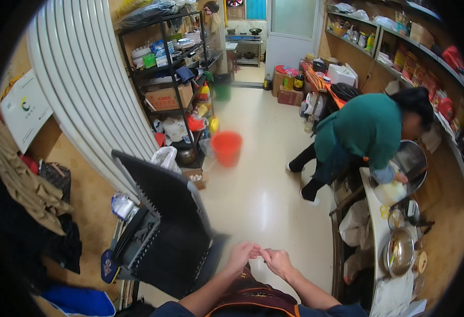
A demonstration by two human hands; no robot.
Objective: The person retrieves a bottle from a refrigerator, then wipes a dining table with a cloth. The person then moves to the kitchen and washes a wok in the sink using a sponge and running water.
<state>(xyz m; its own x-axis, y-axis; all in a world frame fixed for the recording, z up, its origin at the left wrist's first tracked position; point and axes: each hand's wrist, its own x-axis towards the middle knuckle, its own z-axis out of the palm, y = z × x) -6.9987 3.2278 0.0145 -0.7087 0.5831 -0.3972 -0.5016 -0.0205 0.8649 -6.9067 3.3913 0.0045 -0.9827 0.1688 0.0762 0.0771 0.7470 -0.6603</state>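
Note:
Both my hands are in front of my dark red apron (255,299), near the bottom middle of the head view. My left hand (243,255) has its fingers partly curled, with the fingertips meeting my right hand (276,260). The fingers of my right hand are bent inward. Whether anything small is between the fingertips cannot be told. Beyond them lies the pale floor. On the counter (380,245) to the right stands a steel bowl (399,252) with something in it.
A co-worker in a green top (368,123) leans over a large metal pot (412,158) at the right. A black folding chair (168,222) stands close on the left. Further off are a red bucket (227,148), a loaded black rack (172,67) and cardboard boxes (290,96).

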